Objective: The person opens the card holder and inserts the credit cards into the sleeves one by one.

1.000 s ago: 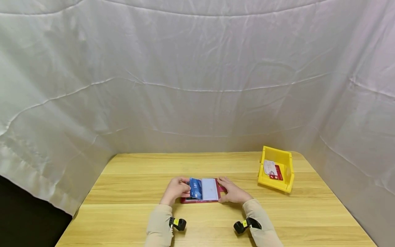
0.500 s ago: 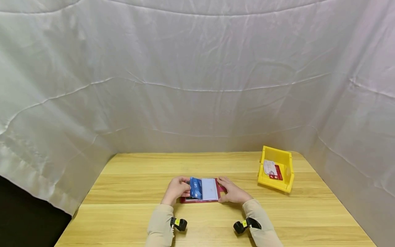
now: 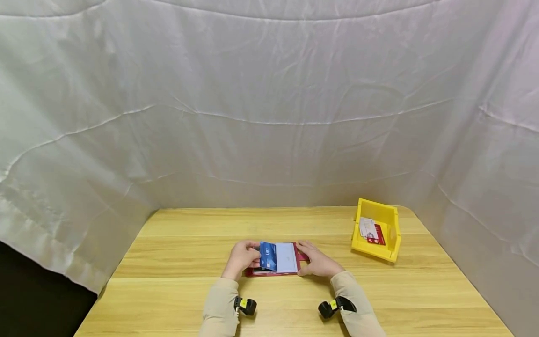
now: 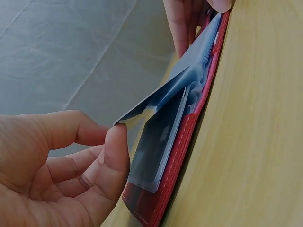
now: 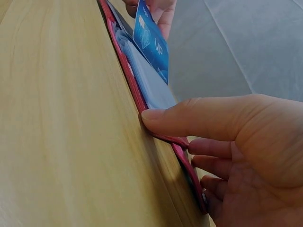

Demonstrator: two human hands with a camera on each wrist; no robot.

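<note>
A red card holder [image 3: 286,258] lies spread on the table, its clear plastic sleeves [image 5: 149,80] showing on the right half. Thumb and index finger of my left hand [image 3: 242,257] pinch the left edge of a blue VIP card [image 3: 268,256]. The card slants up over the left half, its other edge down by the sleeves. Beneath it, a dark sleeve [image 4: 156,146] shows in the left wrist view. My right hand [image 3: 319,262] grips the holder's right end, thumb on the near corner [image 5: 154,114] and fingers curled by the strap [image 5: 185,158].
A yellow bin [image 3: 391,224] stands at the back right of the wooden table [image 3: 286,304]. Inside it are a white card [image 3: 368,228] and a red card [image 3: 379,235]. Grey cloth [image 3: 269,154] hangs behind and at both sides.
The blue card and my left hand have shifted very slightly to the right and away. My right hand stays in place on the card holder.
</note>
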